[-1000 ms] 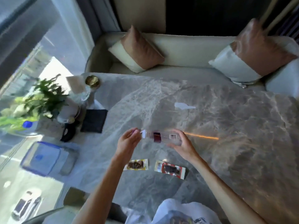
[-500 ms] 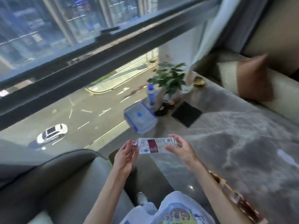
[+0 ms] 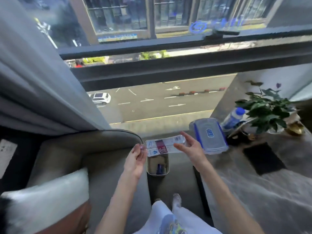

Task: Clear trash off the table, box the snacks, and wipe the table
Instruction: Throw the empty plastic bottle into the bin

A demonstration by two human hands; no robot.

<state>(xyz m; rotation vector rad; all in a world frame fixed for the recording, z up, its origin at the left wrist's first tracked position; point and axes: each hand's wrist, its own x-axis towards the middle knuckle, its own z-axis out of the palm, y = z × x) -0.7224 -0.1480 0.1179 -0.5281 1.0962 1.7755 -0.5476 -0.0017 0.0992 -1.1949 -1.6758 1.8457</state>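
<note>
I hold a flattened clear plastic bottle with a dark red label sideways between both hands. My left hand pinches its cap end; my right hand grips the other end. The bottle hangs right above a small grey trash bin on the floor between the sofa and the table; something dark blue lies inside it. A clear storage box with a blue-rimmed lid sits on the marble table at its near corner, just right of my right hand.
A potted plant, a blue-capped bottle, a gold dish and a black cloth stand on the table by the window. A grey sofa with a cushion lies to the left. My legs are below.
My view has swung left from the table to the window side. Both hands carried the bottle off the table and now hold it over the trash bin.
</note>
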